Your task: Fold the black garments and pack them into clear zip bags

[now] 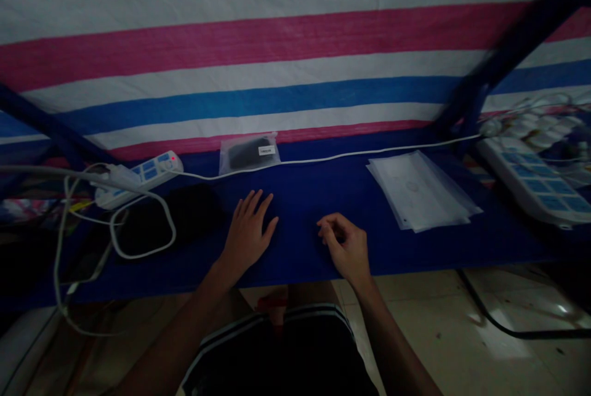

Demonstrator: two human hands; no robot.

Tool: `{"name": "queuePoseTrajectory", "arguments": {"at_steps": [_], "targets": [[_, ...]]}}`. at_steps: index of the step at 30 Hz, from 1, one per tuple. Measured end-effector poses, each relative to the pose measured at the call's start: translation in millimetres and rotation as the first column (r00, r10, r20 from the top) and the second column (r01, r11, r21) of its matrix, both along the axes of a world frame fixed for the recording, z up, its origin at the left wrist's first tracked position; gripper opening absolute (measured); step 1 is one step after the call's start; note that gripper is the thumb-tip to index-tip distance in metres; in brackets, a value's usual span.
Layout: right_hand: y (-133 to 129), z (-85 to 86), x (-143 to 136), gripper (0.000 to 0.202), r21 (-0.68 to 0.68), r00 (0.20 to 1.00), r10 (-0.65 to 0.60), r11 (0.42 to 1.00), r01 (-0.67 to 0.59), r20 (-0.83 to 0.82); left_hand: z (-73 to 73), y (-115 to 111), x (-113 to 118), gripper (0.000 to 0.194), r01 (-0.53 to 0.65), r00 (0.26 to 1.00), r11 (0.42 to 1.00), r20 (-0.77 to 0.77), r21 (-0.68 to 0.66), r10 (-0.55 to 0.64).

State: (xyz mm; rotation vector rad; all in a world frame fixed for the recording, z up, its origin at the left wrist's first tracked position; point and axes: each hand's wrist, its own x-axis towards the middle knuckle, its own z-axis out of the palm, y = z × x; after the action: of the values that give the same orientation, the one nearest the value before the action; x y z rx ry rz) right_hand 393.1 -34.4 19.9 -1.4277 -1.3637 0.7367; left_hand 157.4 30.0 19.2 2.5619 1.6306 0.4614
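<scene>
My left hand (249, 230) lies flat on the dark blue table (295, 199), palm down, its fingers stretched out and the thumb apart. Nothing is in it. To its left is a black pouch-like item (194, 214), and beyond its fingertips lies a clear plastic bag (247, 153) with a dark item and a white label. My right hand (346, 245) rests near the table's front edge, fingers curled in towards the thumb, with no object visible in them. Further right, several translucent plastic sleeves (415, 189) are stacked loosely, apart from the hand.
A power strip (143, 174) with a red light stands at the left, among looped white cables (170, 223). Its thin white cord (341, 155) runs across the back to a larger power strip (535, 180) with plugs. Behind hangs a striped sheet (277, 45) between dark blue frame bars (508, 45).
</scene>
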Motion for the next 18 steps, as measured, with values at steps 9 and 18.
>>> {"name": "queuePoseTrajectory", "arguments": {"at_steps": [9,18], "targets": [[0,2.3,-1,0.024,0.005,0.996,0.015,1.000,-0.016,0.089,-3.0,-39,-18,0.056,0.045,0.999,0.997,0.024,-0.057,-0.044],[-1,2.2,-2,0.026,-0.001,0.993,0.023,1.000,-0.023,0.115,43.2,-44,-68,0.031,-0.300,0.943,0.928,0.219,0.220,0.253]]}}
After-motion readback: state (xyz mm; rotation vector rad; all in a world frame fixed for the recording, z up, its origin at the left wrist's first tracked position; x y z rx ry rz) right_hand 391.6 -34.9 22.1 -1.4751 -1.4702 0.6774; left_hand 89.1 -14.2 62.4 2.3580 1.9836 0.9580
